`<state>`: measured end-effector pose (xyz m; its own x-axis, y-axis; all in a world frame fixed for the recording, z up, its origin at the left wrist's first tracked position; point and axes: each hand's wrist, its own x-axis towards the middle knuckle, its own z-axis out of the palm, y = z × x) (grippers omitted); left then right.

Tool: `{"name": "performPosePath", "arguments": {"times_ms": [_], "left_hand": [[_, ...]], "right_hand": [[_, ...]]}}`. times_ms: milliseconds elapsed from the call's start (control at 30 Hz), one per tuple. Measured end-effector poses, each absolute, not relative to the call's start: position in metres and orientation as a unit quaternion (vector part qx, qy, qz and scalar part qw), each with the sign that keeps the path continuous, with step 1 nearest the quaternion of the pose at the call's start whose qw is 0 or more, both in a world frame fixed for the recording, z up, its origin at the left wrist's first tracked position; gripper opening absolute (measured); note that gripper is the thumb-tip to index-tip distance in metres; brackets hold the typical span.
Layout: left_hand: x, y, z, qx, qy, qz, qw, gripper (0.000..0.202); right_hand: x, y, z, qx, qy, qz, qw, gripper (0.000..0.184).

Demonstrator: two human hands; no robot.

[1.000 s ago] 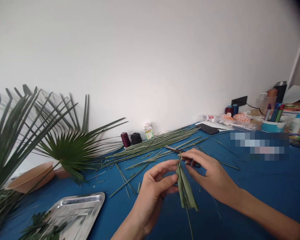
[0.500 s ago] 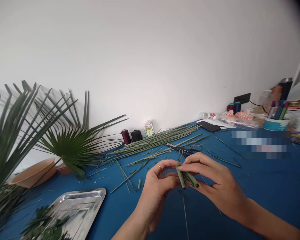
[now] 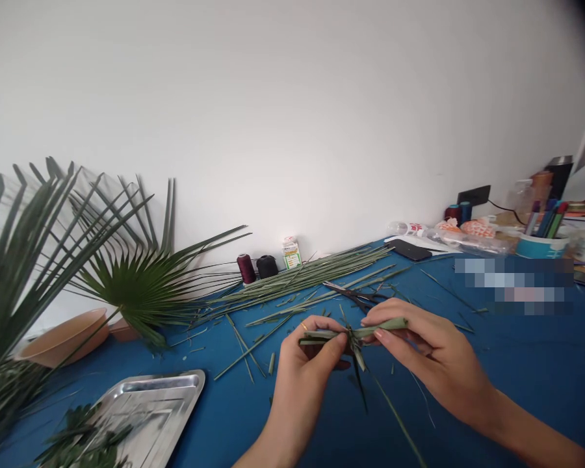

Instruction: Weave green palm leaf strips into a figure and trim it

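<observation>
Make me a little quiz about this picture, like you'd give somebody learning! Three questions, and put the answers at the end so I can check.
1. True or false: the left hand wears a ring.

2. Which one stands right beside the black spool?
A) a metal tray
B) a dark red spool
C) a pair of scissors

3. What are the left hand and the right hand holding between them?

Key:
1. True, it is on a finger.
2. B.
3. A green leaf bundle.
</observation>
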<state>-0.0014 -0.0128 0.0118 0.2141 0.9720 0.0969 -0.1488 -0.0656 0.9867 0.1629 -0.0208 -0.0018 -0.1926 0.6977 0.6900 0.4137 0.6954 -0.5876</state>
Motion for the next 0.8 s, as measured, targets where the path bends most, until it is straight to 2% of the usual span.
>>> {"name": "performPosePath", "arguments": {"times_ms": [367,500,633,700,800], "left_hand": [[-0.002,-0.019,0.015,0.467,0.352,0.585,0.562,0.004],[-0.005,-0.018,0.014,0.46,0.344,0.576,0.582,0.008],[-0.009,-0.017,0.014,0.448,0.317,0.543,0.636,0.004],[-0.011,-0.016,0.015,0.439,0.289,0.528,0.667,0.011],[-0.013,-0.012,0.017,0.407,0.261,0.514,0.709,0.036]], "right_hand": [[0.161,-0.026,-0.003,-0.441,-0.64,0.245,0.58,0.004],[0.161,-0.027,-0.003,-0.426,-0.637,0.234,0.598,0.002],[0.162,-0.029,-0.004,-0.414,-0.658,0.175,0.604,0.007],[0.162,-0.03,-0.004,-0.41,-0.675,0.13,0.599,0.012],[0.162,-0.033,-0.005,-0.4,-0.699,0.064,0.589,0.019]]}}
